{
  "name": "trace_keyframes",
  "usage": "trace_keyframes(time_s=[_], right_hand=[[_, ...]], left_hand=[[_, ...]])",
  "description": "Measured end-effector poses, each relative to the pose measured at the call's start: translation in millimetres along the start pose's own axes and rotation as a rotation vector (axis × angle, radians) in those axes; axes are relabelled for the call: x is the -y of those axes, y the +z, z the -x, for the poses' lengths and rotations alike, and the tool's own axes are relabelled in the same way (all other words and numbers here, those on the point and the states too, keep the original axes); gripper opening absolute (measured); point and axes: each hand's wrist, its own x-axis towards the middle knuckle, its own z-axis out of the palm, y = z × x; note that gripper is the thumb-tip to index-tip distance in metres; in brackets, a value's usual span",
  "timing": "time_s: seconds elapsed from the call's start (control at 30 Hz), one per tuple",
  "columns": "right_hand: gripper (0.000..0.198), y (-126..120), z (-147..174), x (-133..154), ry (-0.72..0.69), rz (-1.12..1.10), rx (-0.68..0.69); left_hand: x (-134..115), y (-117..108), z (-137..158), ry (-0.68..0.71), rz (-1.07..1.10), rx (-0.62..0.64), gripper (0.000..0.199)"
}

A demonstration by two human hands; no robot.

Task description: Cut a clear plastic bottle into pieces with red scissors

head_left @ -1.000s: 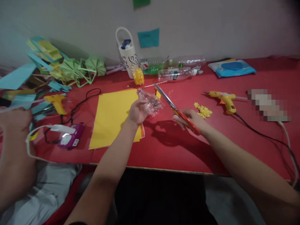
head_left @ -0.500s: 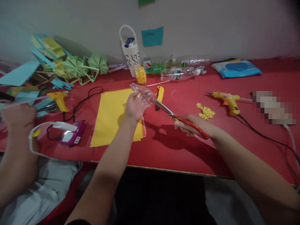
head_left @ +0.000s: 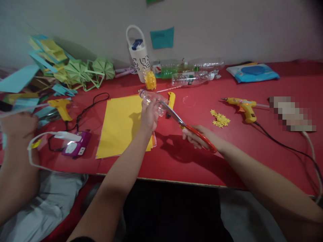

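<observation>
My left hand (head_left: 149,116) is closed around a clear plastic bottle top (head_left: 145,95), its neck with a purple ring pointing to the upper left. In my right hand (head_left: 195,136) is a pair of scissors (head_left: 178,119) with red handles, fingers wrapped round them. The blades reach the cut edge of the bottle piece; whether they bite into it I cannot tell. Behind the blades lies a yellow box cutter (head_left: 171,99). Below my left hand rests a stack of yellow paper (head_left: 118,127) on the red table (head_left: 174,168).
Yellow paper stars (head_left: 221,119) and a yellow glue gun (head_left: 242,106) lie right. Plastic bottles (head_left: 189,79), a white tumbler (head_left: 139,62) and a wipes pack (head_left: 253,73) line the wall. Left are a purple power socket (head_left: 76,144), another glue gun (head_left: 61,108) and a co-worker's hand (head_left: 19,124).
My left fingers have curled from spread to closed around the bottle piece. The scissors and my right hand have shifted slightly left and down in view.
</observation>
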Motion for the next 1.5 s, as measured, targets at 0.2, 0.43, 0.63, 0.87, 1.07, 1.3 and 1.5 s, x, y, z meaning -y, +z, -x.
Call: trace_keyframes(time_s=[0.2,0.43,0.63,0.87,1.07,1.3,1.5], right_hand=[[0.059,3.8,-0.2,0.3,0.002,0.001,0.042],[0.061,3.3,-1.4,-1.8,0.023,0.012,0.03],[0.056,1.9,-2.0,-4.4,0.013,0.028,0.034],[0.055,2.6,-1.6,-5.5,0.001,0.008,0.032],[0.057,2.4,-2.2,-5.1,0.01,-0.007,0.035],[0.058,2.5,-2.7,-5.7,0.003,0.004,0.026],[0.059,5.3,0.1,-2.3,0.007,-0.015,0.013]], left_hand=[[0.5,2.4,2.8,0.031,0.009,0.027,0.048],[-2.4,2.3,2.9,0.05,-0.017,0.077,0.046],[-0.4,-0.2,0.3,0.078,-0.039,0.09,0.048],[2.1,-4.9,-3.1,0.063,-0.065,0.056,0.051],[2.0,-4.4,-2.1,0.069,-0.064,0.087,0.051],[1.7,-2.4,-0.1,0.056,-0.049,0.088,0.049],[1.5,0.0,0.4,0.066,-0.044,0.044,0.042]])
